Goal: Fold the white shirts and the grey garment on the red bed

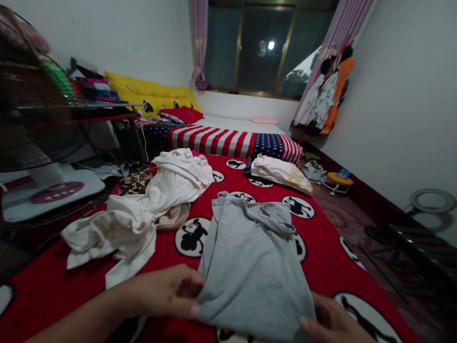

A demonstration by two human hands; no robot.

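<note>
A grey cloth garment (253,262) lies partly spread on the red blanket (167,259), which has round monkey prints. Its near left corner is pinched between the thumb and fingers of my left hand (174,293). At the near right corner, my right hand (332,321) grips the same garment, partly cut off by the lower frame edge. The garment's far end has a folded, twisted strip. To the left is a loose heap of white clothing (143,209). Beyond the grey garment, a folded white garment with yellow marks (282,172) rests on the blanket.
A fan (53,190) stands at the left near a cluttered desk (103,107). Farther back is a bed with a striped, starred cover (217,140). Along the right are a yellow-topped stool (340,179), a ring light (432,200) and hanging clothes (323,97).
</note>
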